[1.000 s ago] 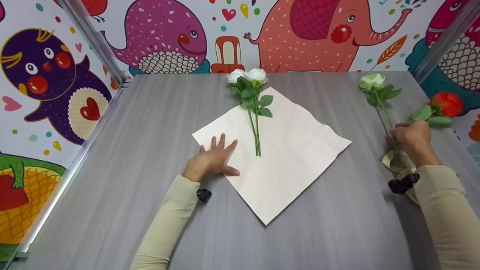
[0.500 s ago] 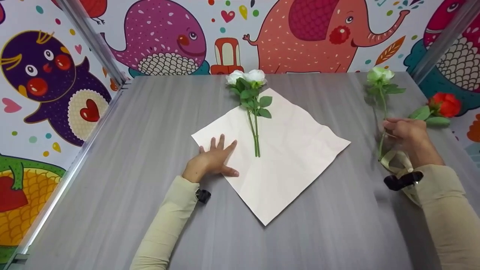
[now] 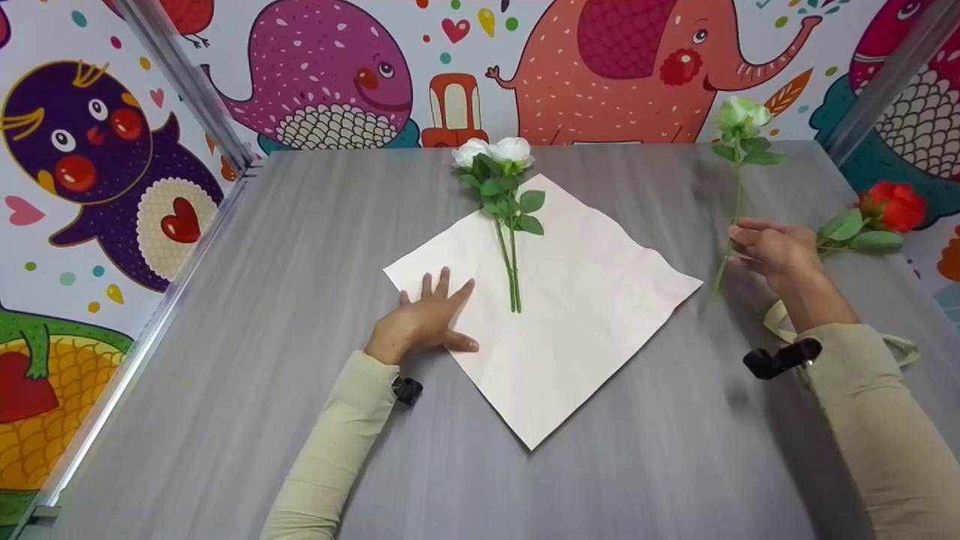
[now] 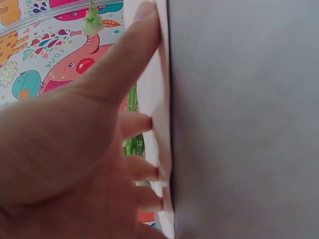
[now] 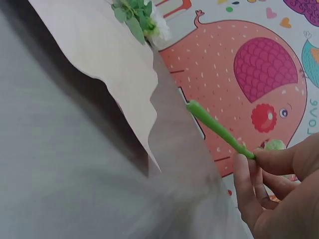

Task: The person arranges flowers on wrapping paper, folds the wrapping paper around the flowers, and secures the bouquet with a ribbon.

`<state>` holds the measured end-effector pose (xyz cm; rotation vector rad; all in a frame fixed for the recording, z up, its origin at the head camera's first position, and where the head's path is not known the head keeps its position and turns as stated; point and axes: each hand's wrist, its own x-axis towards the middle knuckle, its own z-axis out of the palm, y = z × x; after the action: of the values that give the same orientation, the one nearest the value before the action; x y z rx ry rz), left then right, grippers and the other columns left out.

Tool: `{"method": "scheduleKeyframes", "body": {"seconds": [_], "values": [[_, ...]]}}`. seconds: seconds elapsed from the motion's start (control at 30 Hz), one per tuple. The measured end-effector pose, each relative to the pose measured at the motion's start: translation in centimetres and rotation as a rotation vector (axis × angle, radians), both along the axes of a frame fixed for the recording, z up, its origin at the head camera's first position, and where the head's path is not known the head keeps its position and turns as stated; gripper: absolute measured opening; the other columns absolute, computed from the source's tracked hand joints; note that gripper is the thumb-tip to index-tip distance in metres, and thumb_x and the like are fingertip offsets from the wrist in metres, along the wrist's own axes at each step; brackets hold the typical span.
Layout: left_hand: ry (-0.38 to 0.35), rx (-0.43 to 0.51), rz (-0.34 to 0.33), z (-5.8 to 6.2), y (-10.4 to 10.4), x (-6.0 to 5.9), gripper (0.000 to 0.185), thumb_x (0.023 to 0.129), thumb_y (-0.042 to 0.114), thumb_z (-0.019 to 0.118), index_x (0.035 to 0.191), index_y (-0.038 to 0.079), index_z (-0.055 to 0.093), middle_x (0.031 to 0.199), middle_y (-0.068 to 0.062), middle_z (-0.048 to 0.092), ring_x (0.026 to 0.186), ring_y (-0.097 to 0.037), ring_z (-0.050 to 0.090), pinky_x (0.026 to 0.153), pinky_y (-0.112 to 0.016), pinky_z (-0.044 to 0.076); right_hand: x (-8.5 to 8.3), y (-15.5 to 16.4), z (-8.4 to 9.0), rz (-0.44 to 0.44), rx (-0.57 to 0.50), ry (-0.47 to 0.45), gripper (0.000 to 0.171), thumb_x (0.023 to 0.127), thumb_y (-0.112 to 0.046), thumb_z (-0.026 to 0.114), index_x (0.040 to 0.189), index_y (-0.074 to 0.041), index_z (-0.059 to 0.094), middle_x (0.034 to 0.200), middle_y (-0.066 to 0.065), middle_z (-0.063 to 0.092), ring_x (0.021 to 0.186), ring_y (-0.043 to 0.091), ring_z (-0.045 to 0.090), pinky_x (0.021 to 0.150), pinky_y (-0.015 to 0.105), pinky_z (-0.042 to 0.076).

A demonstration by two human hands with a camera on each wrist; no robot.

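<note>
A cream square of paper [image 3: 570, 315] lies like a diamond in the middle of the grey table [image 3: 225, 337]. Two white roses [image 3: 495, 154] lie on its far corner, stems toward me. My left hand [image 3: 427, 315] rests flat with spread fingers on the paper's left corner; the left wrist view shows the fingers [image 4: 139, 124] pressing the paper edge [image 4: 162, 119]. My right hand [image 3: 772, 251] pinches the stem of a pale green rose [image 3: 741, 116] and holds it upright above the table, right of the paper. In the right wrist view the stem end [image 5: 214, 130] sticks out from my fingers [image 5: 254, 184].
A red rose [image 3: 892, 208] with green leaves lies at the table's right edge, behind my right hand. A cream ribbon [image 3: 780, 322] lies under my right forearm. Cartoon-animal walls and metal posts [image 3: 180, 82] close in the back and sides.
My right hand has lifted the pale green rose off the table and carried it up and to the left, toward the paper. The left hand has stayed on the paper.
</note>
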<state>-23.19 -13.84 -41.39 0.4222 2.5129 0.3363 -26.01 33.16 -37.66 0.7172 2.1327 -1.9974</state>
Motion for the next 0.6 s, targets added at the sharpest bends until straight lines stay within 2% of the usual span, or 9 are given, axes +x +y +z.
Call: {"method": "scheduleKeyframes", "body": {"seconds": [0.13,0.27,0.37,0.4,0.47,0.6], "values": [[-0.008,0.003,0.004,0.0,0.0,0.0,0.107,0.087,0.053,0.072,0.163,0.023,0.003,0.166,-0.021,-0.019,0.152,-0.047,-0.016,0.114,-0.078,0.000,-0.2,-1.3,0.0,0.003,-0.022,0.066,0.018,0.090,-0.021,0.074,0.106,-0.018,0.066,0.082,-0.012,0.068,0.083,0.007,0.062,0.072,0.019,0.058],[-0.003,0.001,0.003,0.0,0.0,0.0,0.107,0.087,0.053,0.072,0.163,0.023,0.003,0.166,-0.022,-0.018,0.152,-0.048,-0.015,0.114,-0.078,0.001,-0.3,-2.6,-0.1,0.014,-0.044,0.112,0.020,0.090,-0.019,0.075,0.107,-0.015,0.065,0.079,-0.013,0.069,0.078,0.005,0.064,0.069,0.019,0.058],[-0.004,0.003,0.003,0.1,-0.1,0.0,0.107,0.087,0.053,0.072,0.163,0.023,0.004,0.166,-0.022,-0.018,0.152,-0.048,-0.015,0.114,-0.078,0.001,-0.3,-3.6,-0.1,0.021,-0.113,0.141,0.013,0.091,-0.013,0.073,0.102,-0.015,0.066,0.077,-0.012,0.071,0.073,0.004,0.065,0.066,0.020,0.058],[-0.004,0.004,0.003,0.1,-0.1,0.0,0.107,0.087,0.052,0.072,0.163,0.023,0.004,0.166,-0.022,-0.018,0.152,-0.048,-0.015,0.113,-0.078,0.000,-0.3,-3.8,-0.1,0.021,-0.146,0.151,0.010,0.091,-0.010,0.072,0.095,-0.017,0.066,0.075,-0.011,0.071,0.072,0.005,0.066,0.065,0.020,0.058],[-0.010,0.013,0.007,0.1,-0.1,0.0,0.106,0.087,0.052,0.072,0.163,0.023,0.004,0.166,-0.021,-0.019,0.152,-0.047,-0.016,0.114,-0.078,-0.001,-0.4,-4.4,-0.1,0.032,-0.174,0.166,0.011,0.091,-0.008,0.071,0.089,-0.018,0.068,0.075,-0.010,0.072,0.071,0.005,0.067,0.065,0.021,0.059],[-0.009,0.022,0.007,0.1,-0.2,0.1,0.106,0.087,0.051,0.073,0.163,0.023,0.005,0.166,-0.021,-0.018,0.152,-0.047,-0.016,0.113,-0.078,-0.001,-0.4,-5.4,-0.2,0.063,-0.194,0.179,0.011,0.091,-0.007,0.070,0.091,-0.017,0.068,0.076,-0.009,0.072,0.071,0.004,0.067,0.065,0.020,0.059]]}}
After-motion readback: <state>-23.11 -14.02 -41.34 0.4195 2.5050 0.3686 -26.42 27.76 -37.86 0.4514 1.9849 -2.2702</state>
